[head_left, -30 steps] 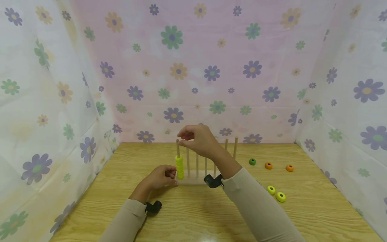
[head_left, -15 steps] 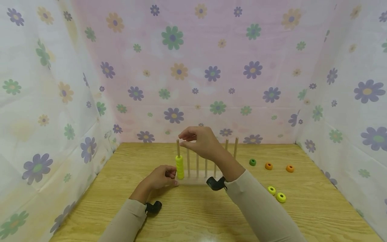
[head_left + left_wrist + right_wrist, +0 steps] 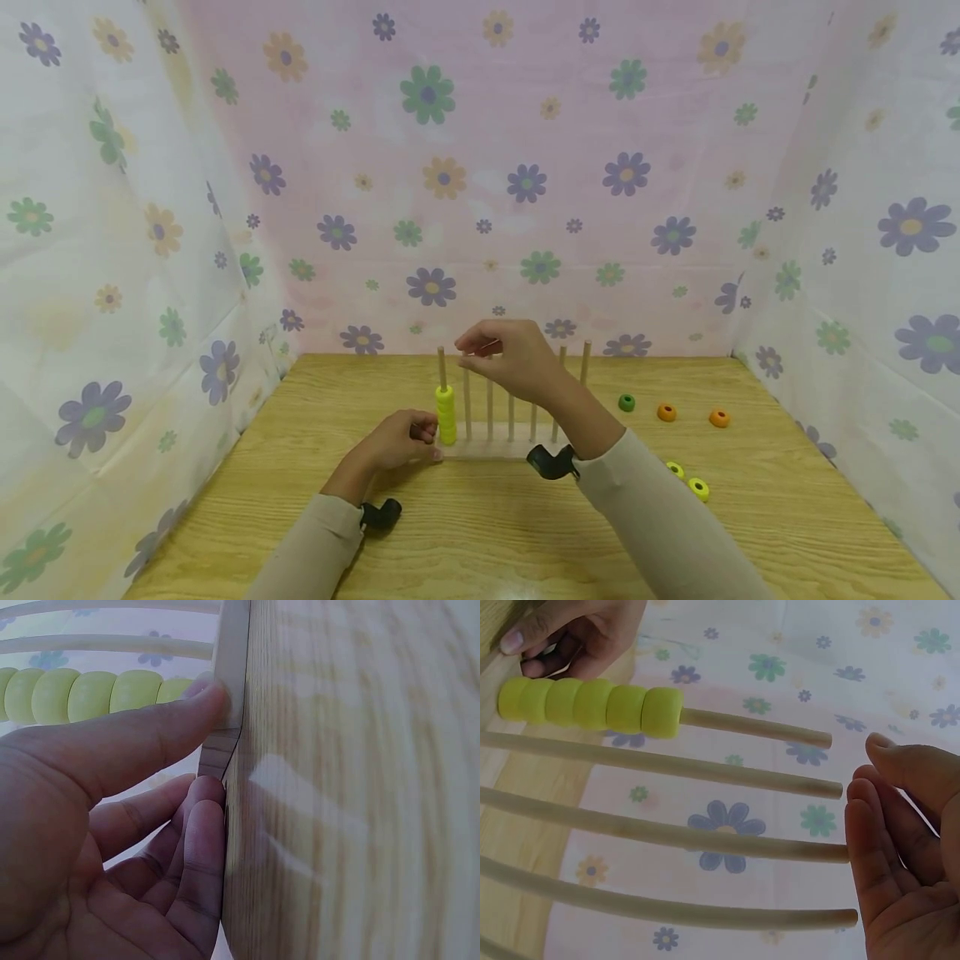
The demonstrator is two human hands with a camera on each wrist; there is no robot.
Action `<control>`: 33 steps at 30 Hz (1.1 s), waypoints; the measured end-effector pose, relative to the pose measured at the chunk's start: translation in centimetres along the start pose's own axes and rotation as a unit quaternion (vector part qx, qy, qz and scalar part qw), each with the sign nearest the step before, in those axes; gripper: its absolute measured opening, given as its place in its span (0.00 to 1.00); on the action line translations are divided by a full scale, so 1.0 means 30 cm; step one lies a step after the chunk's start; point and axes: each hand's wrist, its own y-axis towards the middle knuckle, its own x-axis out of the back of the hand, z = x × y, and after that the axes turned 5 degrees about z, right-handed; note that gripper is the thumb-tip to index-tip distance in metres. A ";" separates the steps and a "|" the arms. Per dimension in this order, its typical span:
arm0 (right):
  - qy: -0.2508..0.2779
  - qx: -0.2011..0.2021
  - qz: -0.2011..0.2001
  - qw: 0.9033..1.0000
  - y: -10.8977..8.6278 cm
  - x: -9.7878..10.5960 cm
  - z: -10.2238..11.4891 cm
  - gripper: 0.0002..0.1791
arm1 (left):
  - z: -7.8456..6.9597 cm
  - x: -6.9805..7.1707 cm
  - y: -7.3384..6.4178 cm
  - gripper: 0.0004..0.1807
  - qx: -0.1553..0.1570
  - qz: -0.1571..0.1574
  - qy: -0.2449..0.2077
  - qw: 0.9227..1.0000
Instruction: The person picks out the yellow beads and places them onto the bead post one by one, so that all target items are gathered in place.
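A wooden stand (image 3: 487,451) with a row of upright pegs rests on the table. Several yellow beads (image 3: 446,417) are stacked on its leftmost peg, whose upper part stays bare. My left hand (image 3: 397,439) grips the left end of the stand's base (image 3: 231,667); the thumb (image 3: 161,735) lies on the front face, fingertips at the end behind it. Beside the tops of the left pegs is my right hand (image 3: 517,358), fingers relaxed and nothing between them. In the right wrist view, the fingers (image 3: 870,840) are close to the peg tips.
Right of the stand lie two loose yellow beads (image 3: 699,489), partly overlapped by the right sleeve (image 3: 660,508). Farther back sit a green bead (image 3: 626,403) and two orange beads (image 3: 667,412). Flowered cloth (image 3: 480,208) walls in the table at the back and sides.
My right hand has drawn back to the right and slightly down from the leftmost peg's top. The left hand and the stacked beads stay as they were.
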 end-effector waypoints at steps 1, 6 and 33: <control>0.001 -0.001 0.001 1.000 -0.005 0.003 -0.001 0.05 | 0.001 0.000 0.000 0.33 -0.001 0.000 0.000 1.000; 0.001 -0.006 0.004 1.000 -0.029 0.014 -0.010 0.05 | 0.000 0.000 -0.002 0.33 0.003 -0.001 -0.002 1.000; -0.021 -0.022 -0.010 0.999 -0.239 0.089 -0.078 0.08 | 0.003 -0.001 -0.002 0.32 0.004 0.001 -0.003 1.000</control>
